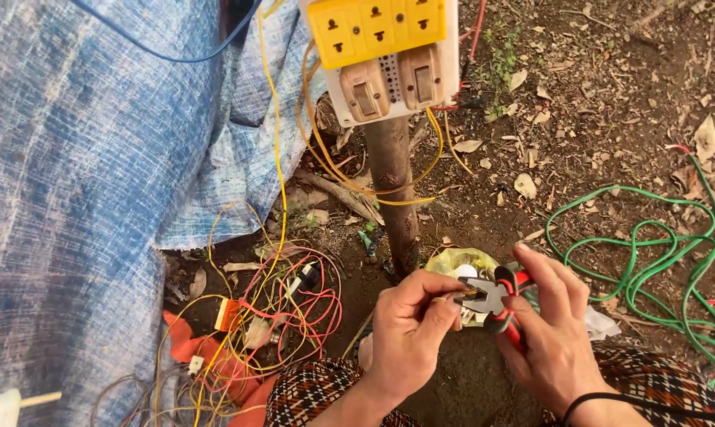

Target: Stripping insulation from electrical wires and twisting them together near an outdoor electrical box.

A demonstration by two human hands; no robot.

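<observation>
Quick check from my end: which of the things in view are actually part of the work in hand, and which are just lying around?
In hand:
- pliers, red-handled, in the right hand
- thin wire end, pinched by the left hand at the plier tip

Lying about:
- green cable, coiled on the ground
- red and yellow wire tangle
- yellow socket board on a wooden post
- blue tarpaulin

Soft, even daylight is falling across the scene, casting only faint shadows and no glare. Focus is holding sharp around the grip, while edges farther out are bending slightly.
</observation>
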